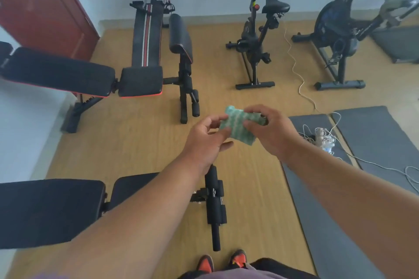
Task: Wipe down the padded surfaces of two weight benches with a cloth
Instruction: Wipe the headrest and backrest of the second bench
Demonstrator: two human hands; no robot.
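Note:
A folded green and white cloth (238, 125) is held in the air between both hands, above the wooden floor. My left hand (205, 140) pinches its left edge. My right hand (271, 130) grips its right side from above. One weight bench (61, 71) with black pads and red trim stands at the middle left. A second black padded bench (48, 208) lies at the lower left, partly behind my left forearm. Both benches are well to the left of the cloth.
A sit-up bench (147, 36) and a black preacher pad (181, 34) stand at the back. Two exercise bikes (256, 29) (337, 36) line the far wall. Grey mats (381, 138) with a power strip and white cables (322, 138) lie at the right. A red door (40, 4) is far left.

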